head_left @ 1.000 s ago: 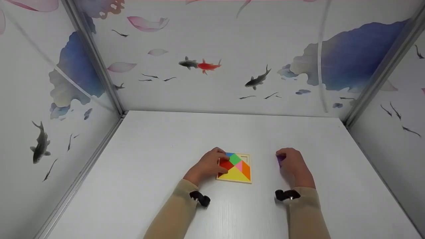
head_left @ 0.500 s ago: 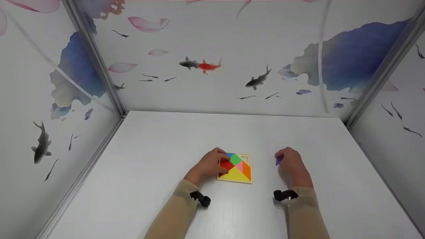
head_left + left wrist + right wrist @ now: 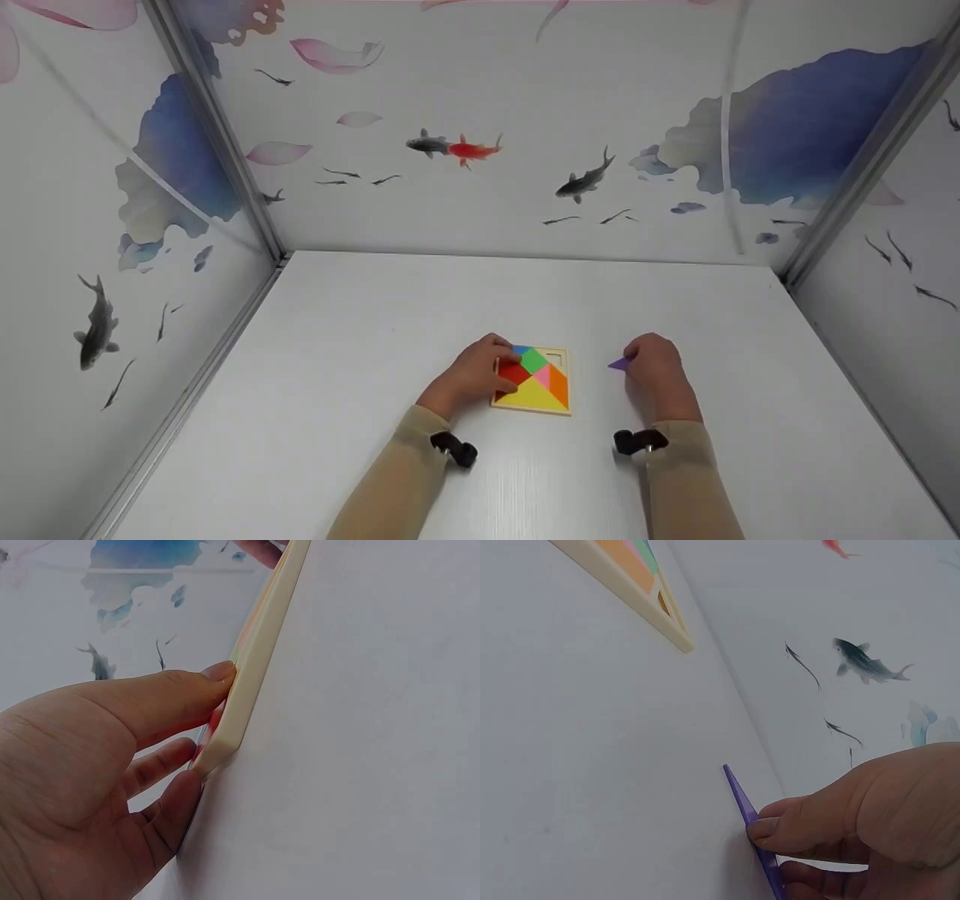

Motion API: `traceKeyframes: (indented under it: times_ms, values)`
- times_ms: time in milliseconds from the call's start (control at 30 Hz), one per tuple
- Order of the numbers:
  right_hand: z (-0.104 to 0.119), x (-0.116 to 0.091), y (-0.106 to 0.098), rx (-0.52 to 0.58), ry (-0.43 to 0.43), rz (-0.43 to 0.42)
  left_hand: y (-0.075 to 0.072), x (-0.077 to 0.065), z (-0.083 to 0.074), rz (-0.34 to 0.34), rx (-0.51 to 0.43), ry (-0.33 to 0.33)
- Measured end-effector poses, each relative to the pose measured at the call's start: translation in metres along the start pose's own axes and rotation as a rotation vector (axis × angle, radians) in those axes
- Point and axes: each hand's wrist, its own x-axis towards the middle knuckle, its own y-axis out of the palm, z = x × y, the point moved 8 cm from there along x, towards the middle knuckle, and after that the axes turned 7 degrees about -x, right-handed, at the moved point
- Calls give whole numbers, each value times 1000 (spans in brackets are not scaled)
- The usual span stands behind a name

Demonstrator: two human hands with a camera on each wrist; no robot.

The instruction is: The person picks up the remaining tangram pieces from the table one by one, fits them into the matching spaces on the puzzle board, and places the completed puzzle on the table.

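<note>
A square wooden tangram tray (image 3: 531, 410) lies on the white table, filled with blue, green, red, pink, orange and yellow pieces; its top right corner shows a bare triangular recess (image 3: 555, 358). My left hand (image 3: 469, 369) grips the tray's left side. In the left wrist view, the thumb (image 3: 180, 694) lies over the pieces near the pale tray edge (image 3: 251, 682), other fingers around the corner. Right of the tray, my right hand (image 3: 654, 371) pinches a purple triangular tangram piece (image 3: 618, 364). The right wrist view shows this purple piece (image 3: 739, 795) edge-on, its tip pointing out past the thumb.
White panels (image 3: 480, 217) painted with fish and petals enclose the table (image 3: 375, 300) at the back and both sides. Metal posts (image 3: 217, 127) stand at the corners. A black wrist camera (image 3: 454, 450) sits on each cuffed sleeve.
The purple piece has turned in my right fingers, its tip now pointing left toward the tray. The right hand has shifted slightly left; the left hand keeps its hold.
</note>
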Motion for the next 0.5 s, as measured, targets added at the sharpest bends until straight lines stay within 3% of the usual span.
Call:
traceKeyframes:
  times_ms: [200,500]
  values:
    - [-3,2,0,22,45,11,0,0,1,2,14,8]
    - [-7,6,-4,30,-12,-12,0,0,1,-8,-11,-9]
